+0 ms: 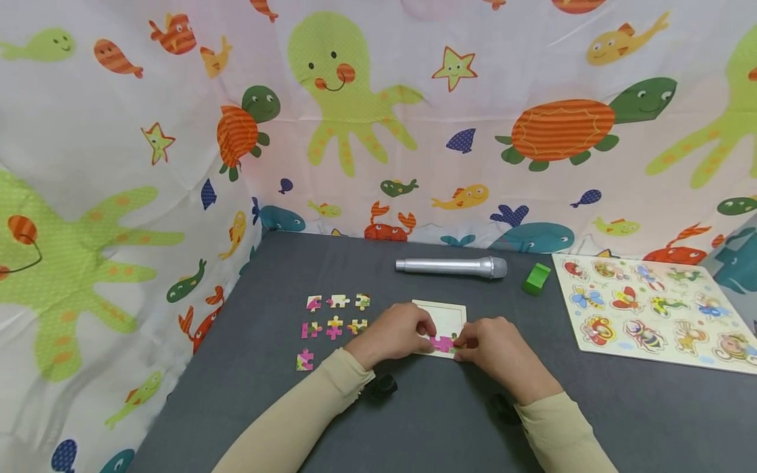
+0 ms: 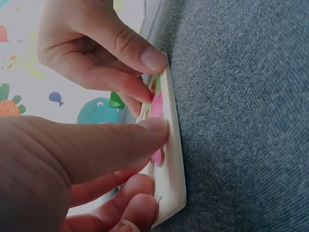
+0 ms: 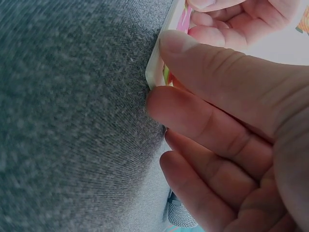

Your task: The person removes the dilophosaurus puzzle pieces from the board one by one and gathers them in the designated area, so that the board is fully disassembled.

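Note:
A small, pale wooden puzzle tray (image 1: 439,304) lies flat on the table between my hands. Along its near side sit joined pink jigsaw pieces (image 1: 442,343), with a bit of green at their right end. My left hand (image 1: 393,334) pinches at the pink pieces from the left, its thumb (image 2: 153,128) by the near rim. From the right, my right hand (image 1: 493,348) pinches the end piece (image 3: 166,73) at the near corner of the tray, with thumb and index finger close together. Fingers partly hide both contacts. Left of the tray, several loose jigsaw pieces (image 1: 334,327) lie in rows.
A silver microphone (image 1: 451,267) lies behind the tray, with a green block (image 1: 536,279) to its right. The wooden insect puzzle board (image 1: 641,293) rests at the right. A cloth printed with sea animals (image 1: 367,85) hangs behind the dark table (image 1: 248,394) and along its left.

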A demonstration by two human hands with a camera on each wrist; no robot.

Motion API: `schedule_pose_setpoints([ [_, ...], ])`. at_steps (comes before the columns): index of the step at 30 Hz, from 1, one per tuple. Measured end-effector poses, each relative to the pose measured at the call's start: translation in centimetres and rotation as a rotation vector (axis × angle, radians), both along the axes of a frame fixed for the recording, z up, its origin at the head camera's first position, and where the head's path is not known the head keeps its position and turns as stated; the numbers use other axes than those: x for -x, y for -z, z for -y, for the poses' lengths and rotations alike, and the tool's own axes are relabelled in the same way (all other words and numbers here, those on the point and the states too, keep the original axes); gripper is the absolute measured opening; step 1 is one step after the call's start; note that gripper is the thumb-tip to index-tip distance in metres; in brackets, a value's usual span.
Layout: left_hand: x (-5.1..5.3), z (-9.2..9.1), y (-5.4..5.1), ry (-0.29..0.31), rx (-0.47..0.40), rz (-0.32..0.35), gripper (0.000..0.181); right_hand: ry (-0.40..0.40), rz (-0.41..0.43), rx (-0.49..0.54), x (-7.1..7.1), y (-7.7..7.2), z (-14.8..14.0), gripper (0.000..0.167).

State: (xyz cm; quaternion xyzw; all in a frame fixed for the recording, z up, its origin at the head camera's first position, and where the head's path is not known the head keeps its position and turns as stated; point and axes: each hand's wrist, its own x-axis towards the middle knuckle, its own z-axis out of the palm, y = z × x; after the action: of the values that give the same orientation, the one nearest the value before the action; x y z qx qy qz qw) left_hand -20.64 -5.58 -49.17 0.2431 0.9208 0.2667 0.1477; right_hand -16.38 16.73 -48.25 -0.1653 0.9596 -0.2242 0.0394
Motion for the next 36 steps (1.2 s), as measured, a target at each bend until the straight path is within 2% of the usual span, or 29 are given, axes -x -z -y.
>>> schedule_pose_setpoints([
  [8,-0.04,-0.04,-0.26,0.006,-0.001,0.011,0.017,0.007,0.018,-0.006,0.17,0.05,0.02,0.011],
  [14,0.02,-0.05,-0.28,0.017,0.003,-0.010,0.017,0.002,0.015,-0.010,0.16,0.05,0.02,0.011],
  [24,-0.03,-0.13,-0.39,0.006,-0.101,0.013,0.009,0.015,0.023,-0.009,0.06,-0.19,0.09,0.011],
  [36,0.13,0.02,-0.21,0.014,-0.123,0.019,0.008,0.003,0.007,-0.002,0.06,-0.19,0.08,0.011],
])
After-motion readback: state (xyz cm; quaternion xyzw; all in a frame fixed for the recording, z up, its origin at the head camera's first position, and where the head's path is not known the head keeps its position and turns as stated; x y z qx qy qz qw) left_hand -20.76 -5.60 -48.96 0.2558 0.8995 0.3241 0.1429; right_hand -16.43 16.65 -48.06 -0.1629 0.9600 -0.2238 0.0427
